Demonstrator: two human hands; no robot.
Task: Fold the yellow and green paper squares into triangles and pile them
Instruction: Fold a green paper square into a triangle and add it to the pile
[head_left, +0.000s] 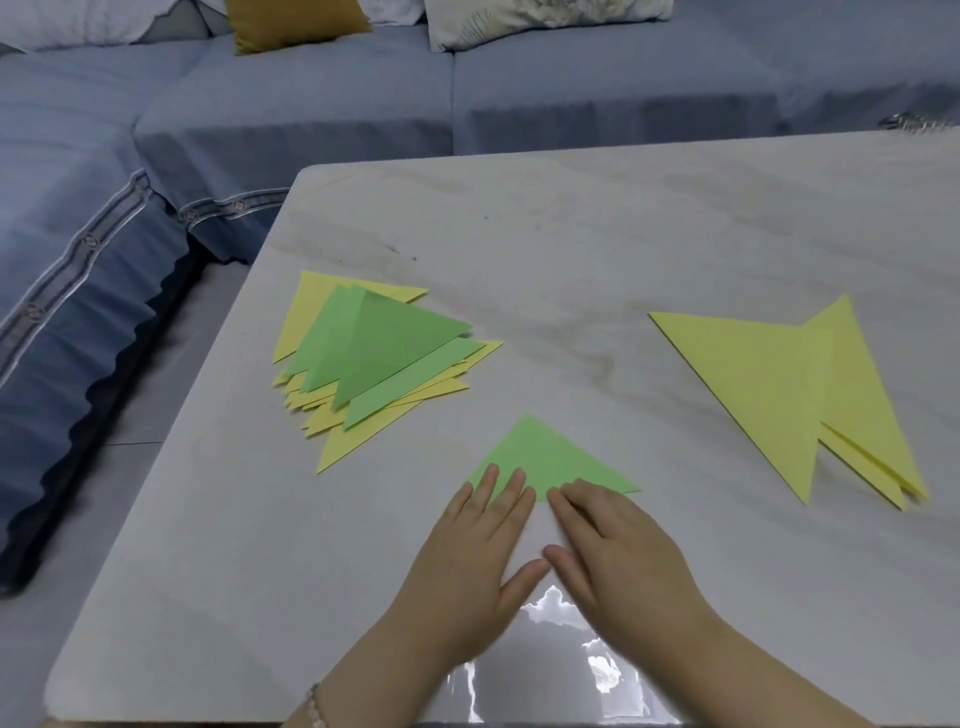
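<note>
Fingers (511, 491) of left hand (467, 561) straight, tips pressing the green triangle (545, 457) at its near edge | right hand (618, 551) flat, fingertips on same edge, touching left | triangle on table (571, 249), apex pointing away | pile of yellow and green triangles (384, 353) left | yellow triangles (769, 384) right, well apart

No words or numbers can be read. The green triangle (545, 460) and the yellow papers (769, 374) are plain.

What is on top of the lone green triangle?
Fingertips of the left hand and right hand press the green triangle, hiding part of its near edge. Nothing else.
</note>
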